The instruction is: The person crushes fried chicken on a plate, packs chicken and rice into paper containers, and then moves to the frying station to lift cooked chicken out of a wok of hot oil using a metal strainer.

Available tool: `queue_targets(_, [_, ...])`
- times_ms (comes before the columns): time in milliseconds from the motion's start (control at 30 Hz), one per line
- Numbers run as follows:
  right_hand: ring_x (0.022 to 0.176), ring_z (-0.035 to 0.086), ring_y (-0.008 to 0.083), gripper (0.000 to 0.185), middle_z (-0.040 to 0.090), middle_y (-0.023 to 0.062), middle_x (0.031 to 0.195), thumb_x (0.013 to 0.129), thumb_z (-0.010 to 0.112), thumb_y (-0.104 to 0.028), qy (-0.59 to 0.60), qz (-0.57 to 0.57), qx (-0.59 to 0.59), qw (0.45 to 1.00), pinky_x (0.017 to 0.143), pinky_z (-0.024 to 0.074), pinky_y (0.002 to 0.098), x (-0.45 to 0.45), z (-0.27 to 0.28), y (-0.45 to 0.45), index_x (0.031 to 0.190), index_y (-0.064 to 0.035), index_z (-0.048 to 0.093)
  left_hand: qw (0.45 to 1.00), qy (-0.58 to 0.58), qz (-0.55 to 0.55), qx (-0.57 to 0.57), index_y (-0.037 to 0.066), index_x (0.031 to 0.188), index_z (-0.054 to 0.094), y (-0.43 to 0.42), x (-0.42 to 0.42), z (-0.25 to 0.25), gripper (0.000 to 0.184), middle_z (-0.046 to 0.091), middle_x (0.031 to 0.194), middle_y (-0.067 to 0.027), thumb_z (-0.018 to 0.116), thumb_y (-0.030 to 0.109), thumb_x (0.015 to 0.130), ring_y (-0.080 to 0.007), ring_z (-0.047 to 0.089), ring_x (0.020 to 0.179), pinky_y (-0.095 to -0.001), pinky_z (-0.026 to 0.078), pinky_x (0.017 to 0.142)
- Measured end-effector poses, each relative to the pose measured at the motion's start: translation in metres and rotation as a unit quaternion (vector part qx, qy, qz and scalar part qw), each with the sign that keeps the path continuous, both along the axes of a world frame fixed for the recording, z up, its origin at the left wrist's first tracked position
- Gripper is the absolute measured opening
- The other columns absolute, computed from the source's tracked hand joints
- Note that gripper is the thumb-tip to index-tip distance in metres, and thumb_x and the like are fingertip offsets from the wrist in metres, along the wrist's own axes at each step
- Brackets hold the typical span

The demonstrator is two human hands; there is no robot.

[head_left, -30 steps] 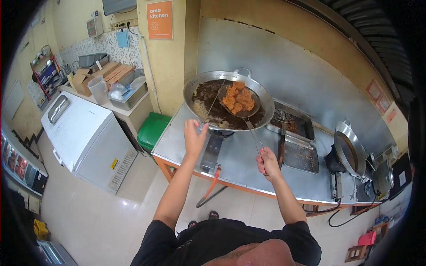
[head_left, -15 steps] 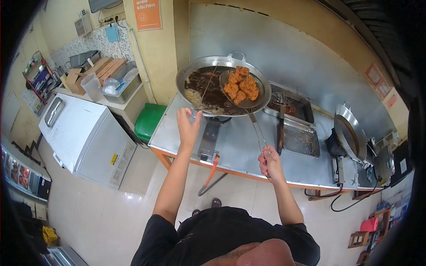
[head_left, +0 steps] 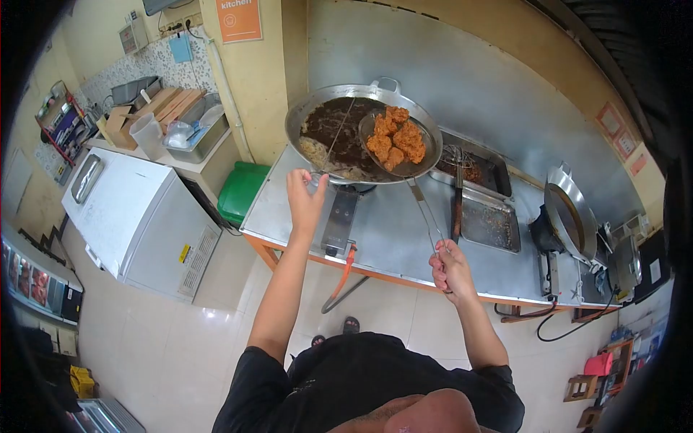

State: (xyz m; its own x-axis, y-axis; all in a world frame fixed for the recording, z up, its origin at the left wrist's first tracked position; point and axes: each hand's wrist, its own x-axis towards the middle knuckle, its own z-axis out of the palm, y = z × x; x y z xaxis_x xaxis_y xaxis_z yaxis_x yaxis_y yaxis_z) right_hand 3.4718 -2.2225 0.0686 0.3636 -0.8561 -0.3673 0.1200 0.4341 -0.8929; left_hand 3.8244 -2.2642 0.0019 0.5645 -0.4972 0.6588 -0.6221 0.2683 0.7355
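My right hand (head_left: 451, 268) is closed round the long handle of a strainer (head_left: 410, 172). Several pieces of brown fried food (head_left: 395, 137) lie in the strainer, over the right part of a large wok (head_left: 294, 123) of dark, bubbling oil (head_left: 339, 123). My left hand (head_left: 306, 193), at the wok's front left edge, grips the looped end of a thin metal skewer (head_left: 339, 133). The skewer's far part reaches over the oil.
Right of the wok are a tray with a wire tool (head_left: 469, 167) and a shallow tray (head_left: 489, 222). A second wok (head_left: 567, 216) stands farther right. A gas burner control (head_left: 340, 222), a green bin (head_left: 243, 191) and a white freezer (head_left: 137, 216) are nearer left.
The strainer with the food has shifted right, towards the wok's right rim, and my right hand has moved right and slightly down. My left hand keeps its grip. The view has tilted downward.
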Motion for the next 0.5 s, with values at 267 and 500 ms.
queue_targets(267, [0.048,0.034,0.0035,0.007,0.046,0.0006,0.073,0.108,0.039,-0.02,0.007,0.015,0.012,1.0,0.035,0.0248,0.0196,-0.005,0.011,-0.004,0.106,-0.0143,0.042,1.0,0.009,-0.001,0.009,0.001,0.094,0.047,0.002,-0.001,0.001,0.036,0.048,0.094,-0.0148,0.079,0.014,0.083,-0.0324,0.051,0.088,-0.0398,0.044,0.081])
queue_targets(500, [0.045,0.031,0.002,0.006,0.044,-0.0002,0.073,0.107,0.04,-0.018,-0.003,0.002,0.014,1.0,0.033,0.0225,0.0181,-0.003,0.013,-0.003,0.104,-0.0147,0.044,1.0,0.009,0.003,0.017,0.001,0.094,0.047,0.003,-0.003,0.002,0.035,0.049,0.095,-0.0153,0.079,0.014,0.084,-0.033,0.05,0.088,-0.0404,0.045,0.081])
